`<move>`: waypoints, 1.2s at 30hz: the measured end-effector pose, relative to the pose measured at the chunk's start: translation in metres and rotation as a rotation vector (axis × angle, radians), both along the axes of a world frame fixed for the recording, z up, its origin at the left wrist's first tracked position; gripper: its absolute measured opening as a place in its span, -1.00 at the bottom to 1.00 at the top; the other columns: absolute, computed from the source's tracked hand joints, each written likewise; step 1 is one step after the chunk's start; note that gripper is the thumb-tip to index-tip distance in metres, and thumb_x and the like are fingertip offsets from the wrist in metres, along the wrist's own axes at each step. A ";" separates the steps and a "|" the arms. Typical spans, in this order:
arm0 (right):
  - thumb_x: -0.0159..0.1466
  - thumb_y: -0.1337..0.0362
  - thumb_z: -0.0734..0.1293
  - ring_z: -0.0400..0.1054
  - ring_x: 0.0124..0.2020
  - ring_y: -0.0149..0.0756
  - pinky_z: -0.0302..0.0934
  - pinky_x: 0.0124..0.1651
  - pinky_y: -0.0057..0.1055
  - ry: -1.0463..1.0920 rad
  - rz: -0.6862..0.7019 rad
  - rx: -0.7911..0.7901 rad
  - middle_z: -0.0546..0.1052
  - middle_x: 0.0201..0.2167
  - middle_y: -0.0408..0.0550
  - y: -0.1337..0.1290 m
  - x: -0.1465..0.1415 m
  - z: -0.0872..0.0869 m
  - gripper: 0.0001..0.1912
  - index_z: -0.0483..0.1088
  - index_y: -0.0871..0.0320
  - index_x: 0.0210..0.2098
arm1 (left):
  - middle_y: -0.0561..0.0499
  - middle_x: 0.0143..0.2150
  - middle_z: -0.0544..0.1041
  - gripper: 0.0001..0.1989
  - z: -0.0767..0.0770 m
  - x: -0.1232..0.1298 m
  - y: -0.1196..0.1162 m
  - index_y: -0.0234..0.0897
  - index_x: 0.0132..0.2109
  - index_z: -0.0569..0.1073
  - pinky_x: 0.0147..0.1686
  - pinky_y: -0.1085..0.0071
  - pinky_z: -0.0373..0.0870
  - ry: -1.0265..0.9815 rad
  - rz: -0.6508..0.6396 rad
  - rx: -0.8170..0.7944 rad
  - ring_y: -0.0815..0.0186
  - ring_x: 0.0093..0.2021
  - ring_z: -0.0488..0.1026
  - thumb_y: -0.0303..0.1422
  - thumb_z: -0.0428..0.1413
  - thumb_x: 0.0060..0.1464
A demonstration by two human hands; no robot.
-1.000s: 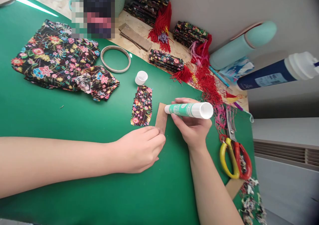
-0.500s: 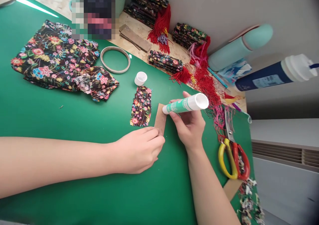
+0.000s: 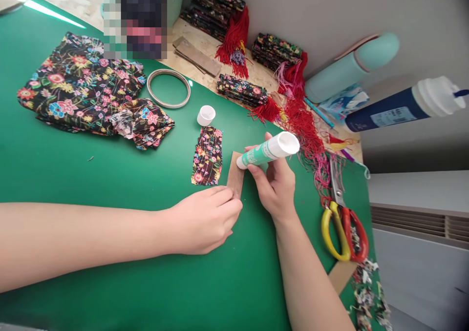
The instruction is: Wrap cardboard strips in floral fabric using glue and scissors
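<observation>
A narrow strip of brown cardboard (image 3: 235, 172) lies on the green tabletop (image 3: 146, 292). My left hand (image 3: 207, 218) is closed on its near end, the fingertips partly hiding it. In my right hand (image 3: 274, 187) is a white and green glue stick (image 3: 266, 151), tilted, with its tip against the far part of the cardboard. Just left of the strip lies a small rectangle of black floral fabric (image 3: 207, 156). The white glue stick cap (image 3: 206, 115) stands beyond that fabric piece.
Folded floral cloth (image 3: 84, 84) and a tape roll (image 3: 169, 89) lie at left. Scissors (image 3: 340, 223) and fabric scraps (image 3: 364, 294) are at right. Behind are stacked floral pieces with tassels (image 3: 242, 89), cardboard strips (image 3: 197, 56), a mint bottle (image 3: 351, 68) and a blue cup (image 3: 388, 109).
My right hand and the glue stick have shifted slightly left, the tip moving a little towards the strip's left edge. My left hand stays on the cardboard.
</observation>
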State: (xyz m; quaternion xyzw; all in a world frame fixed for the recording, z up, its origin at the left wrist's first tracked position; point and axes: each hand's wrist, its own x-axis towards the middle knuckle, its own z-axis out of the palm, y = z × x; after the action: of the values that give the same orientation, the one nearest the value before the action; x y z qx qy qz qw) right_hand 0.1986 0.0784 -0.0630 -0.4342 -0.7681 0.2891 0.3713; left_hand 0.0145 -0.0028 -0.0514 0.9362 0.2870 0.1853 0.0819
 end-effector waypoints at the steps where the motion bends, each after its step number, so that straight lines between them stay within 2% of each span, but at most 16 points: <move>1: 0.25 0.25 0.32 0.44 -0.07 -0.15 0.34 0.03 -0.18 -0.005 -0.018 0.003 0.53 -0.07 -0.01 0.000 0.000 0.000 -0.69 0.37 0.05 0.00 | -0.26 -0.03 0.45 -0.67 0.000 0.000 0.000 -0.43 -0.12 0.51 0.10 0.21 0.22 0.001 0.001 0.002 0.11 -0.05 0.39 -0.33 -0.08 0.23; 4: 0.26 0.25 0.32 0.43 -0.02 -0.14 0.34 0.05 -0.18 0.061 -0.065 -0.001 0.51 -0.03 -0.01 0.001 0.000 -0.001 -0.63 0.32 0.04 0.07 | -0.24 -0.03 0.46 -0.65 0.000 0.000 0.000 -0.45 -0.10 0.51 0.11 0.22 0.22 0.008 0.002 0.008 0.10 -0.03 0.38 -0.33 -0.10 0.23; 8: 0.25 0.27 0.33 0.43 -0.04 -0.14 0.33 0.05 -0.16 0.024 0.005 -0.009 0.52 -0.06 0.00 0.000 -0.001 0.000 -0.62 0.33 0.04 0.07 | -0.23 -0.03 0.46 -0.64 0.000 0.000 0.000 -0.45 -0.09 0.50 0.10 0.22 0.23 0.020 0.012 0.013 0.10 -0.02 0.36 -0.32 -0.10 0.23; 11: 0.25 0.27 0.33 0.44 -0.05 -0.14 0.33 0.04 -0.14 -0.014 -0.035 0.026 0.52 -0.06 0.02 0.001 -0.003 0.000 -0.65 0.35 0.07 0.03 | -0.24 -0.03 0.46 -0.65 -0.001 0.000 0.000 -0.46 -0.10 0.51 0.09 0.22 0.24 0.009 0.009 0.019 0.09 -0.02 0.36 -0.32 -0.09 0.22; 15: 0.24 0.30 0.33 0.38 0.05 -0.12 0.27 0.12 -0.10 -0.009 -0.047 0.115 0.50 0.01 0.01 0.002 -0.007 0.002 -0.64 0.35 0.05 0.04 | -0.23 -0.04 0.46 -0.65 -0.001 0.000 0.000 -0.45 -0.11 0.51 0.10 0.22 0.23 0.001 0.007 0.018 0.10 -0.03 0.37 -0.32 -0.10 0.23; 18: 0.23 0.29 0.33 0.42 -0.01 -0.12 0.30 0.09 -0.10 -0.003 -0.026 0.097 0.52 -0.04 0.01 0.002 -0.005 0.002 -0.62 0.35 0.05 0.05 | -0.22 -0.04 0.46 -0.66 -0.001 -0.001 0.000 -0.44 -0.11 0.51 0.10 0.23 0.23 -0.007 0.007 0.017 0.11 -0.04 0.38 -0.33 -0.10 0.23; 21: 0.23 0.27 0.34 0.45 -0.08 -0.14 0.35 0.02 -0.14 0.035 -0.066 0.034 0.53 -0.08 0.02 0.002 -0.001 -0.002 -0.55 0.30 0.06 0.11 | -0.23 -0.06 0.46 -0.66 -0.002 0.000 0.000 -0.45 -0.12 0.51 0.10 0.23 0.22 -0.016 0.004 0.030 0.11 -0.05 0.39 -0.34 -0.10 0.23; 25: 0.20 0.26 0.38 0.46 -0.10 -0.14 0.36 0.00 -0.15 0.027 -0.072 0.024 0.53 -0.11 0.02 0.001 -0.002 -0.005 -0.55 0.33 0.07 0.08 | -0.23 -0.08 0.46 -0.69 -0.003 0.000 -0.001 -0.41 -0.15 0.52 0.07 0.22 0.24 -0.006 0.005 0.029 0.13 -0.07 0.38 -0.34 -0.07 0.22; 29: 0.19 0.28 0.38 0.46 -0.07 -0.14 0.36 0.01 -0.15 0.118 -0.075 0.011 0.54 -0.09 0.01 0.000 -0.007 -0.003 -0.56 0.33 0.07 0.07 | -0.22 -0.08 0.46 -0.71 -0.003 0.000 -0.001 -0.39 -0.17 0.52 0.03 0.24 0.28 -0.010 0.007 0.027 0.14 -0.06 0.37 -0.35 -0.07 0.21; 32: 0.19 0.29 0.38 0.47 -0.11 -0.13 0.37 0.00 -0.14 0.050 -0.047 0.003 0.55 -0.11 0.02 -0.001 -0.006 -0.002 -0.60 0.36 0.08 0.03 | -0.21 -0.10 0.46 -0.70 -0.003 0.000 -0.001 -0.39 -0.18 0.52 0.03 0.23 0.27 -0.014 0.010 0.028 0.13 -0.08 0.38 -0.36 -0.07 0.21; 36: 0.17 0.27 0.40 0.48 -0.13 -0.11 0.38 -0.01 -0.13 0.014 -0.114 0.063 0.56 -0.14 0.02 -0.001 -0.004 -0.002 -0.64 0.40 0.11 -0.03 | -0.22 -0.10 0.46 -0.72 -0.003 0.000 -0.001 -0.39 -0.19 0.52 0.05 0.23 0.25 -0.011 0.006 0.018 0.13 -0.07 0.38 -0.35 -0.05 0.20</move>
State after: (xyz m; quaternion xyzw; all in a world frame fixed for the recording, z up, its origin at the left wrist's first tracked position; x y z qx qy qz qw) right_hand 0.1941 0.0775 -0.0655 -0.4634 -0.7481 0.2463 0.4060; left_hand 0.0148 -0.0038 -0.0542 0.9350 0.2878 0.1933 0.0748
